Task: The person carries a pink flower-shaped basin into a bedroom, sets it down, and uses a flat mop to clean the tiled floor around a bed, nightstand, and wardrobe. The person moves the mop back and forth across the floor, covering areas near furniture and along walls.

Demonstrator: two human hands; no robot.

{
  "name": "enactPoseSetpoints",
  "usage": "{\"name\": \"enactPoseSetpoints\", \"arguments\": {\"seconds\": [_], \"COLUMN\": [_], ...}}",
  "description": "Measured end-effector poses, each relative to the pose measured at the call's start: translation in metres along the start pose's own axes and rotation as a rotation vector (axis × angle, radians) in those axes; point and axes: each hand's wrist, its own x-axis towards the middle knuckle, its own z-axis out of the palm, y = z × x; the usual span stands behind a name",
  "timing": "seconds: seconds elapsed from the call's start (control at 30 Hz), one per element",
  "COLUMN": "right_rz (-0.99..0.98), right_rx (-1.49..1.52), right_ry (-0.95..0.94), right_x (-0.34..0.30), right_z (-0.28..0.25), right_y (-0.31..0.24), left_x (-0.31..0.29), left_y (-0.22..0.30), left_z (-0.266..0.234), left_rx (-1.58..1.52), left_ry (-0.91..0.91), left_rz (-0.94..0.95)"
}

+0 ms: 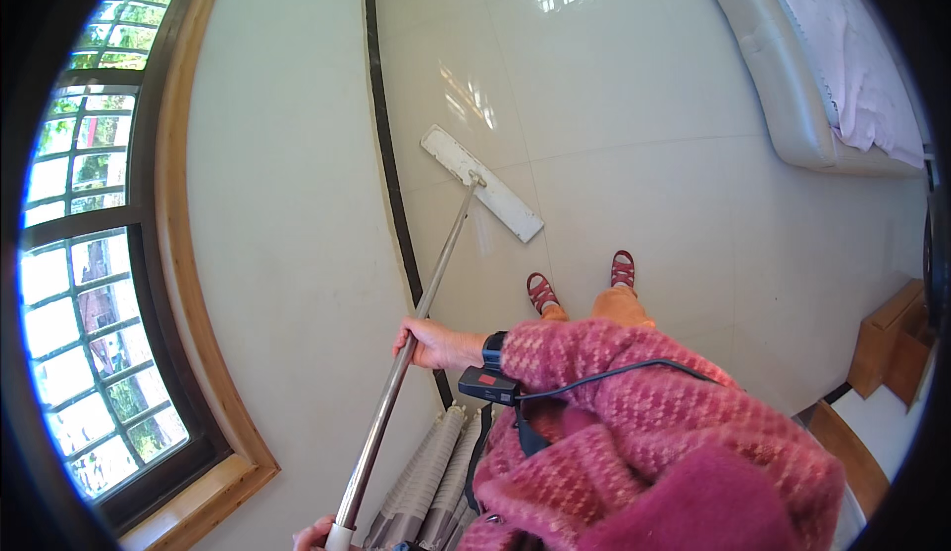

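A flat mop with a long metal pole (pixel 388 393) slants across the view. Its white rectangular head (pixel 482 184) lies on the floor, near the dark strip along the wall. My right hand (pixel 433 344) reaches across my body and is closed around the middle of the pole. At the lower edge, my left hand (pixel 315 533) is by the white grip (pixel 340 536) at the pole's upper end; only some curled fingers show, and the rest is cut off. A black band and a small black box (pixel 488 385) with a cable sit at my right wrist.
A pale wall (pixel 287 204) with a wood-framed, barred window (pixel 94 303) runs along the left. A padded bed edge (pixel 792 105) with a pink sheet stands at the far right. Brown wooden furniture (pixel 889 338) is at the right; grey-white folded fabric (pixel 436 472) leans below my arm.
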Motion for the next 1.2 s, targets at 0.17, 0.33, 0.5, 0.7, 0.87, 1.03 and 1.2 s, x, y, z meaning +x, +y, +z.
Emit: {"name": "enactPoseSetpoints", "arguments": {"seconds": [0.17,0.33,0.5,0.7,0.87,1.03,1.2], "right_rz": [-0.123,-0.307,-0.568,-1.149,-1.247,-1.202,-0.945], "right_rx": [0.114,0.303,0.496,0.455,0.576,0.549,0.399], "right_ry": [-0.068,-0.328,-0.458,-0.414,-0.086,0.095,0.02], "right_x": [-0.007,-0.09,-0.21,-0.349,-0.461,-0.466,-0.381], "right_z": [0.001,-0.01,-0.05,-0.169,-0.281,-0.297,-0.227], "right_y": [-0.037,-0.119,-0.193,-0.239,-0.27,-0.271,-0.252], "left_x": [0.017,0.017,-0.007,-0.091,-0.192,-0.199,-0.129], "left_y": [0.006,0.048,0.13,0.237,0.293,0.297,0.258], "left_z": [0.036,0.098,0.181,0.257,0.277,0.264,0.217], "left_rx": [-0.184,-0.319,-0.596,-0.813,-0.814,-0.695,-0.537], "left_ry": [-0.118,-0.379,-0.63,-1.065,-1.644,-1.688,-1.36], "left_rz": [0.108,0.198,0.368,0.536,0.283,0.209,-0.006]}}
